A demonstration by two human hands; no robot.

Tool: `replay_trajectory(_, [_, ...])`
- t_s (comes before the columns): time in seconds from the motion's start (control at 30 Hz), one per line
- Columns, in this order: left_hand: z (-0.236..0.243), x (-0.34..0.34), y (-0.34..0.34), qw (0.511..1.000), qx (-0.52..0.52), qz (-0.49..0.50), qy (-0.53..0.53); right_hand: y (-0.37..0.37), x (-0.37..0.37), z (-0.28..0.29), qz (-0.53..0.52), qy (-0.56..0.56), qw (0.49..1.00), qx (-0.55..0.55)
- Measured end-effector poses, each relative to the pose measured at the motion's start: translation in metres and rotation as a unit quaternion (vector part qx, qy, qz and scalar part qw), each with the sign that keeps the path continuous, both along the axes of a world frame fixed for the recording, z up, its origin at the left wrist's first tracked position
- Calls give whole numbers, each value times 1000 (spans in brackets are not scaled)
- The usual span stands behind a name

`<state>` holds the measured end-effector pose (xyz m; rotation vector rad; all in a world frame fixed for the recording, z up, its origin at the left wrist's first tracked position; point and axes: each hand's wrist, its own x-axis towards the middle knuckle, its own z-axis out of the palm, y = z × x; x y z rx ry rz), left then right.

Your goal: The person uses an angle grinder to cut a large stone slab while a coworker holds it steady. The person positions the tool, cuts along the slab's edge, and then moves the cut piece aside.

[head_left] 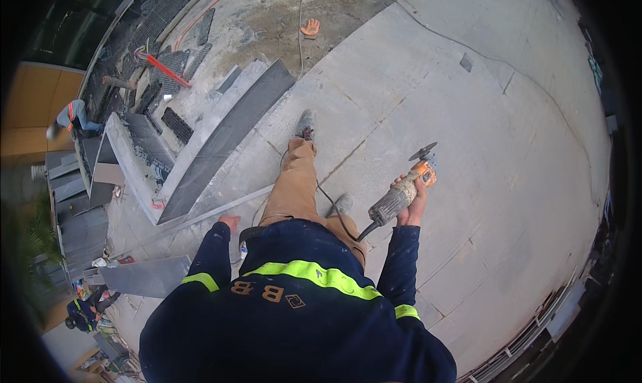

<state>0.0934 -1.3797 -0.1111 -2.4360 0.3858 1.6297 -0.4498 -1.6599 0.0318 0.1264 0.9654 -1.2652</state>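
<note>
1. Right hand [417, 204]: fingers wrapped around the grinder [391, 204], its body lying against them, the disc [422, 151] clear beyond them, above the floor [508, 182].
2. Cord [330, 199]: loops from the grinder's tail past the trousers [292, 182].
3. Left hand [229, 222]: left of the trousers; cannot tell how its fingers stand.
4. Dark panel [231, 139]: along the floor's left edge.
5. Glove [310, 28]: just past the floor's upper-left edge.
6. Co-worker [79, 114]: bending, beyond the panel.

Right hand [416, 208] out ahead, curled in a grip, right forearm [402, 252] pointing forward, left hand [231, 221] out beside the body, left leg [293, 182] set forward.
</note>
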Motion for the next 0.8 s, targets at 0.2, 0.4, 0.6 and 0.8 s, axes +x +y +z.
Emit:
replay_trajectory(0.2, [-124, 36, -267, 988, -139, -71, 3, -110, 24, -94, 4, 24, 996, 87])
replay_trajectory(0.4, [-268, 18, -480, 984, -139, -100, -56, -215, 60, -200, 20, 29, 990, 137])
replay_trajectory(0.6, [-483, 4, -535, 986, -67, -124, -91, -298, 55, -332, 59, 46, 987, 141])
replay_trajectory(0.8, [-588, 4, -551, 949, -47, -149, -274, -370, 45, -388, 64, -33, 989, 126])
